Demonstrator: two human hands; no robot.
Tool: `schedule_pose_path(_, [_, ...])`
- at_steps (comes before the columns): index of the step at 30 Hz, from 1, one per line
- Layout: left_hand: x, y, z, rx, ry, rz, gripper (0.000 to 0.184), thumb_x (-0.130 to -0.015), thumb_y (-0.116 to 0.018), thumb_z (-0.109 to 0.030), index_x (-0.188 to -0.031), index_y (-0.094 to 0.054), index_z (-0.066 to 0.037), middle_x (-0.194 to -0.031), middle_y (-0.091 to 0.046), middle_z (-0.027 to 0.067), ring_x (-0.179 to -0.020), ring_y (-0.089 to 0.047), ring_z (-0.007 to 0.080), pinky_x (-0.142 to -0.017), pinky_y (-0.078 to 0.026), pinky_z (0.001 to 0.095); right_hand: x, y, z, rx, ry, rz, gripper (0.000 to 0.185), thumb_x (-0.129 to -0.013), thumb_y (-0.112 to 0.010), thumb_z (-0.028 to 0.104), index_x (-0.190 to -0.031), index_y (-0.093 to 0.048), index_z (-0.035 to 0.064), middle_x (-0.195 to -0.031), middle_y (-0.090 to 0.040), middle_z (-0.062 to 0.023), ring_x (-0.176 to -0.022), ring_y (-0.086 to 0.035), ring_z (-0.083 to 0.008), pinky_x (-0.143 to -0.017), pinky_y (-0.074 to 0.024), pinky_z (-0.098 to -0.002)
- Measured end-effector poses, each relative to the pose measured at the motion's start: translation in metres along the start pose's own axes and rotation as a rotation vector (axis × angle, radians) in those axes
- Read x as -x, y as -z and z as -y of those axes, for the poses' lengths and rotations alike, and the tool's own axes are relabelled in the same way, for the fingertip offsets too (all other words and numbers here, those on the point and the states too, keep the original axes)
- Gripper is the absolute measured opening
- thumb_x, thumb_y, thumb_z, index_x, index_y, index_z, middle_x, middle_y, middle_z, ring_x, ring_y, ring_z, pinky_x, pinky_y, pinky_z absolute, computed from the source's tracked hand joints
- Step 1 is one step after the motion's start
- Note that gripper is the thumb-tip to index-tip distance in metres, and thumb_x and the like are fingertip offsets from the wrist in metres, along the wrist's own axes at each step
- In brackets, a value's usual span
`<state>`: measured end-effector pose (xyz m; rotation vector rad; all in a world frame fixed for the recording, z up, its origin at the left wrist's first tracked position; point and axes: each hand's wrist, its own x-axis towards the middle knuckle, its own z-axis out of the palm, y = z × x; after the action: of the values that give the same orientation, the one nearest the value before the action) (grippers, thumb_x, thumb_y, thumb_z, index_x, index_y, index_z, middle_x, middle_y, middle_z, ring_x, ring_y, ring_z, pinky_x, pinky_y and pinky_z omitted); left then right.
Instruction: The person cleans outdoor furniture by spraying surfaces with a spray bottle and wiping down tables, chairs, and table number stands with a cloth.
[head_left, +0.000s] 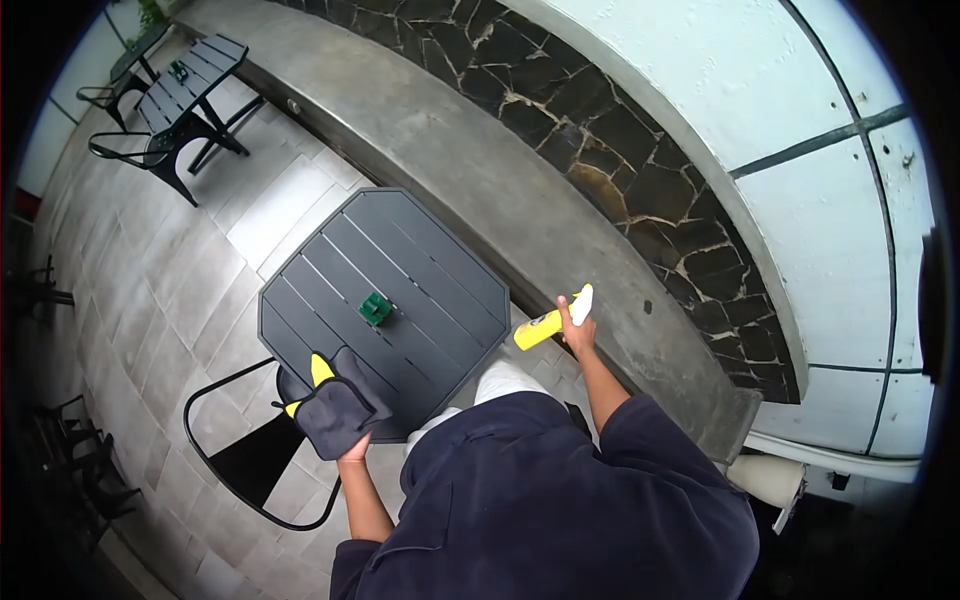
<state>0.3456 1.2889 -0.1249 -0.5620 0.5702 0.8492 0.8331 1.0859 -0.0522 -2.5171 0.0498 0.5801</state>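
A dark grey cloth with yellow on its underside [340,412] hangs from my left hand [355,450], over the near left edge of the slatted table [430,270]. The cloth hides most of that hand's fingers. To the right of the table, my right hand [578,330] is wrapped round a yellow spray bottle [541,329] with a white trigger head. The bottle is tilted, its base pointing towards the table. A small green holder [375,308] stands near the middle of the tabletop.
A black metal chair [255,460] is tucked against the table's left side. Along the right runs a concrete bench [480,165] beneath a dark stone wall [600,150]. Another slatted table [195,80] with a chair [165,150] stands at the upper left on the tiled floor [160,320].
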Motion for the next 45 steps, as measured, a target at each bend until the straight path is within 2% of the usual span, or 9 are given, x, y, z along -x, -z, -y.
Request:
schedule_pose_path(11, [0.047, 0.012, 0.132, -0.044, -0.191, -0.070, 0.074, -0.095, -0.035, -0.056, -0.152, -0.025, -0.011, -0.158, -0.026, 0.0080, -0.145, -0.019, 0.0378, -0.108, -0.016, 0.0735, -0.212, -0.039, -0.035, -0.110, 0.155, -0.040, 0.060, -0.073, -0.082, 0.050, -0.103, -0.067, 0.0010, -0.071, -0.068, -0.0063, -0.048, -0.061, -0.0138, -0.049, -0.0497, -0.0302])
schedule_pose_path(13, [0.066, 0.082, 0.133, -1.233, -0.394, 0.058, 0.075, -0.095, -0.037, -0.057, -0.153, -0.024, -0.011, -0.158, -0.026, 0.0082, -0.144, -0.021, 0.0359, -0.110, -0.017, 0.0715, -0.254, -0.057, -0.032, -0.127, 0.165, -0.027, 0.056, -0.076, -0.081, 0.046, -0.106, -0.066, 0.0002, -0.069, -0.067, -0.0068, -0.051, -0.062, -0.0145, -0.051, -0.0496, -0.0323])
schedule_pose_path(17, [0.115, 0.080, 0.182, -1.260, -0.430, -0.056, 0.074, -0.095, -0.039, -0.056, -0.152, -0.025, -0.011, -0.158, -0.028, 0.0079, -0.144, -0.022, 0.0342, -0.112, -0.017, 0.0681, -0.300, -0.089, -0.022, -0.034, 0.201, 0.027, 0.051, -0.080, -0.079, 0.041, -0.114, -0.066, 0.0053, -0.076, -0.070, -0.0096, -0.061, -0.067, -0.0193, -0.060, -0.0512, -0.0357])
schedule_pose_path(21, [0.124, -0.020, 0.260, 0.311, -0.515, -0.225, 0.064, -0.097, -0.039, -0.049, -0.148, -0.036, -0.010, -0.155, -0.034, 0.0080, -0.144, -0.025, 0.0329, -0.115, -0.016, 0.0625, -0.334, -0.129, -0.066, 0.125, 0.399, -0.035, 0.058, -0.081, -0.078, 0.040, -0.129, -0.059, 0.0134, -0.102, -0.070, -0.0138, -0.095, -0.068, -0.0286, -0.081, -0.0508, -0.0401])
schedule_pose_path(28, [0.096, -0.091, 0.302, -0.815, -0.786, -0.480, 0.062, -0.097, -0.049, -0.041, -0.148, -0.033, -0.009, -0.152, -0.037, 0.0086, -0.141, -0.032, 0.0291, -0.117, -0.024, 0.0498, -0.339, -0.103, -0.059, 0.055, 0.316, 0.293, 0.107, -0.066, -0.089, 0.034, -0.145, -0.028, -0.0050, -0.136, -0.053, -0.0178, -0.123, -0.052, -0.0285, -0.106, -0.0400, -0.0364])
schedule_pose_path(31, [0.097, -0.115, 0.306, -1.344, -1.024, -0.574, 0.049, -0.095, -0.053, -0.043, -0.123, -0.047, -0.003, -0.124, -0.049, 0.0116, -0.115, -0.046, 0.0294, -0.099, -0.035, 0.0436, -0.342, -0.094, -0.079, 0.324, -0.251, 0.563, 0.071, -0.083, -0.073, 0.036, -0.137, -0.040, 0.0025, -0.105, -0.063, -0.0086, -0.066, -0.065, -0.0190, -0.049, -0.0542, -0.0332])
schedule_pose_path(35, [0.094, -0.173, 0.310, -2.064, -1.258, -0.633, 0.051, -0.093, -0.057, -0.045, -0.090, -0.066, 0.004, -0.086, -0.065, 0.0156, -0.080, -0.065, 0.0299, -0.075, -0.049, 0.0354, -0.307, -0.075, -0.074, 0.552, -0.027, 1.175, 0.037, -0.091, -0.061, 0.036, -0.120, -0.060, 0.0135, -0.096, -0.064, -0.0013, -0.064, -0.064, -0.0149, -0.049, -0.0508, -0.0295])
schedule_pose_path(38, [0.089, -0.265, 0.329, -1.798, -1.705, -0.077, 0.122, -0.072, -0.022, -0.095, -0.107, -0.066, 0.013, -0.109, -0.064, 0.0319, -0.103, -0.065, 0.0380, -0.095, -0.048, 0.0399, -0.282, -0.083, -0.029, 0.761, 0.289, 1.275, 0.044, -0.087, -0.067, 0.042, -0.118, -0.062, 0.0105, -0.094, -0.068, -0.0063, -0.064, -0.063, -0.0154, -0.054, -0.0521, -0.0315])
schedule_pose_path(45, [0.084, -0.277, 0.319, -1.623, -1.883, -0.003, 0.031, -0.077, -0.067, 0.016, -0.104, -0.071, 0.003, -0.103, -0.071, 0.0180, -0.097, -0.070, 0.0234, -0.085, -0.056, 0.0295, -0.159, -0.067, 0.208, 0.333, 1.170, 0.902, 0.039, -0.091, -0.063, 0.028, -0.120, -0.060, 0.0027, -0.111, -0.068, -0.0180, -0.102, -0.066, -0.0285, -0.089, -0.0508, -0.0374])
